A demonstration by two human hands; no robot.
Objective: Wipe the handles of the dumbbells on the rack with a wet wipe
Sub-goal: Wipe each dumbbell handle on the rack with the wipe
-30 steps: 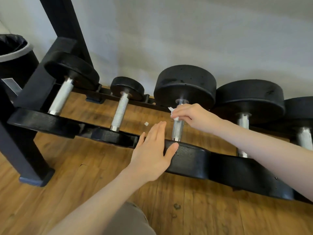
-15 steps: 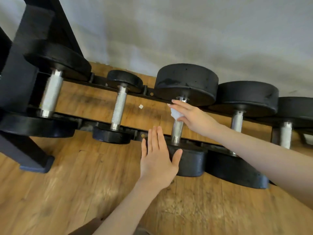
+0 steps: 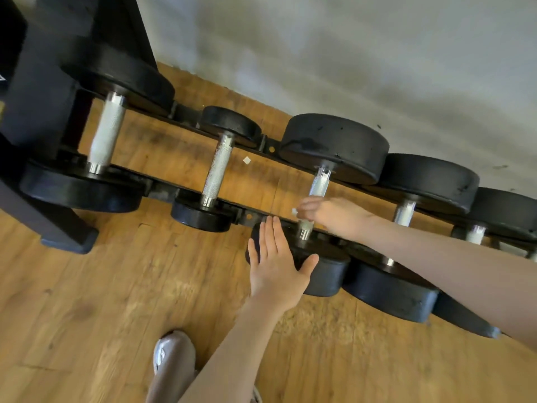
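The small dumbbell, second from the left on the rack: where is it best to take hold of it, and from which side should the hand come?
Grip the small dumbbell at the middle of its knurled silver handle, probably coming from above and the front. The handle lies bare between the two black heads, with open space around it on the rack; the round heads are too wide to hold securely.

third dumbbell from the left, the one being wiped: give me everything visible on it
The third dumbbell lies across the rack rails, two round matte black heads, scuffed, joined by a knurled silver metal handle. The right hand wraps the handle low down, holding a white wipe against it. The left hand rests flat on the near head. The far head sits near the wall.
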